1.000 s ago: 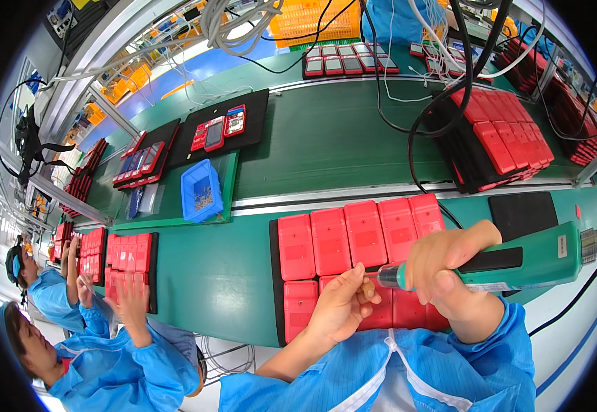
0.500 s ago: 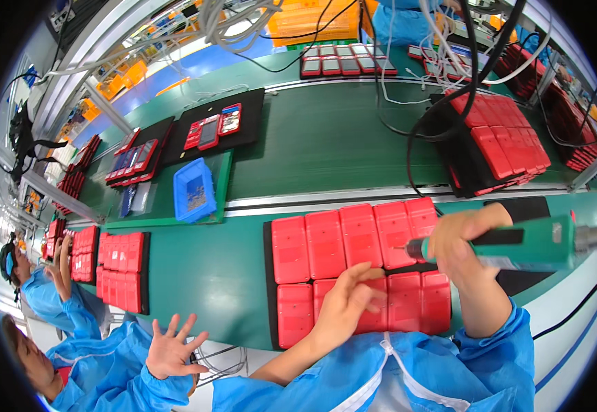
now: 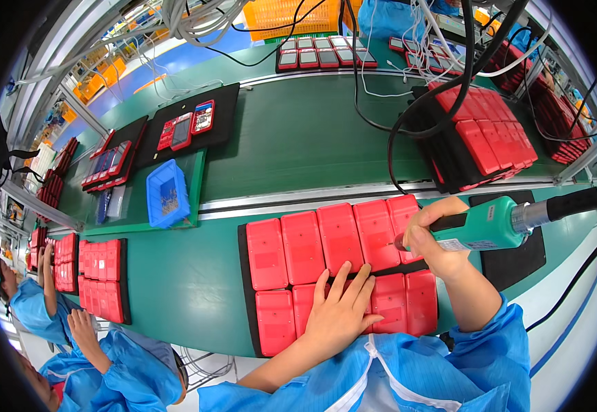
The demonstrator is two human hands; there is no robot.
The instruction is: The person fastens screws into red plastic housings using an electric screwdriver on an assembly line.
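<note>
Two rows of red plastic device casings (image 3: 266,250) lie face down on a black mat (image 3: 247,288) in front of me. My left hand (image 3: 339,302) rests on the near row with fingers spread, fingertips reaching the far row's lower edges. In my right hand (image 3: 435,244) is a green electric screwdriver (image 3: 487,225), held nearly level with its nose pointing left. The nose is close over the far row, around the two rightmost casings. Whether the bit touches a screw cannot be made out.
A blue bin (image 3: 168,194) of small metal parts stands beyond, on a green board. Stacked red casings (image 3: 490,137) rise at the back right, behind looping black cables (image 3: 391,147). Co-workers sit to the left by more casings (image 3: 102,275). A black pad (image 3: 514,254) lies under the screwdriver.
My left hand has come down and flattened on the casings. The screwdriver's nose has tilted down a little. A neighbouring co-worker's raised hand has drawn back toward the casings at left.
</note>
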